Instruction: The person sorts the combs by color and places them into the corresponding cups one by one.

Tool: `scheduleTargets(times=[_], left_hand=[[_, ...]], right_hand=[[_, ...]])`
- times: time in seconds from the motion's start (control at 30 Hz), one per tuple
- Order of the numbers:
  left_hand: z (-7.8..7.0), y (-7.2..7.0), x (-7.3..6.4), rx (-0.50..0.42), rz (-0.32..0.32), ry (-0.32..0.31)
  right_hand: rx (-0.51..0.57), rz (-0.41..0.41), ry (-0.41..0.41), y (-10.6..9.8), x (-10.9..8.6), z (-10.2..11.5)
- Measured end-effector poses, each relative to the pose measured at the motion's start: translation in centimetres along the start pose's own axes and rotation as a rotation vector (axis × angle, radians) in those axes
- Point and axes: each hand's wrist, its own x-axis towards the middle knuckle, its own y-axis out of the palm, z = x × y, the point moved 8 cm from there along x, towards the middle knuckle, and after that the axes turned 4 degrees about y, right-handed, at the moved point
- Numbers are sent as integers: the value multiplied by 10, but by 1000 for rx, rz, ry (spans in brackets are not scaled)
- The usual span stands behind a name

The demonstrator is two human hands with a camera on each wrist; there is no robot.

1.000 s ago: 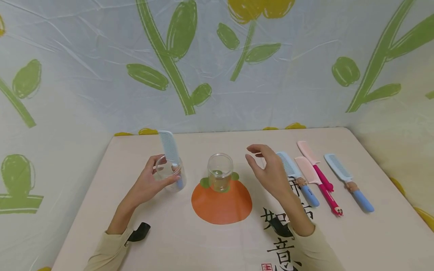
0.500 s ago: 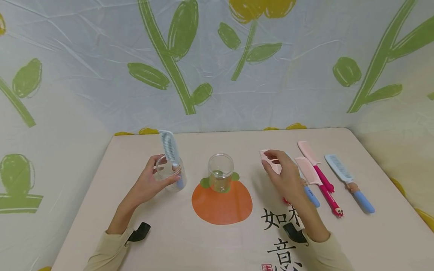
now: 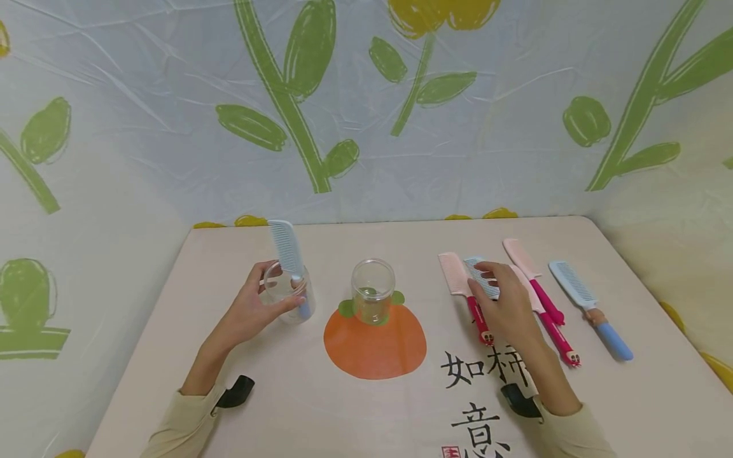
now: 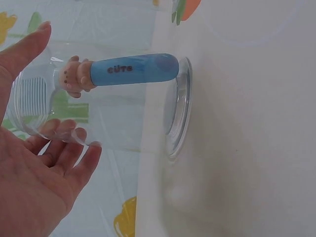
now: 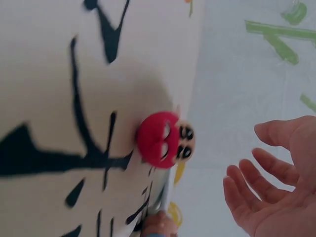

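Note:
My left hand [image 3: 252,312] grips a clear jar [image 3: 294,305] near its rim, thumb and fingers round it. A light blue comb [image 3: 286,245] stands in this jar, teeth end up; its blue handle [image 4: 133,69] shows through the wall in the left wrist view. My right hand [image 3: 509,305] hovers with loosely bent fingers over another blue comb [image 3: 473,263], partly hiding it. Just left of that hand lies a pink comb [image 3: 454,272] with a red handle; its round red character tip [image 5: 158,140] appears close in the right wrist view, apart from the fingers.
A second clear jar [image 3: 373,289] stands mid-table over an orange persimmon print [image 3: 375,356]. Further right lie two more pink combs, one behind [image 3: 521,257] and one in front [image 3: 554,334], and a blue comb [image 3: 572,283]. Black brush characters [image 3: 480,423] mark the cloth.
My right hand has moved right, past the leftmost pink comb, which it had been covering, to above the blue comb. My left hand and its jar have stayed put.

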Motion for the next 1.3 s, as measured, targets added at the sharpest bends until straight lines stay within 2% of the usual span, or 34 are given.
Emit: scheduleTargets(times=[0.17,0.4,0.6,0.87,1.13,1.3], left_hand=[[0,0,0,-3,0,1],[0,1,1,-4,3,-14],[1,2,2,-2,9,-26],[4,3,1,-1,13,-45],[2,0,0,5,-2,-13],[3,0,1,8,-4,-5]], right_hand=[[-34,24,55,-2,-1,-19],[-49,33,80,-6,-2,-36],[-51,92,149,-5,-4,-50],[-94,131,181,-6,-5,-59],[-119,185,200,-5,-6,-64],[-114,190,199,-5,-6,-65]])
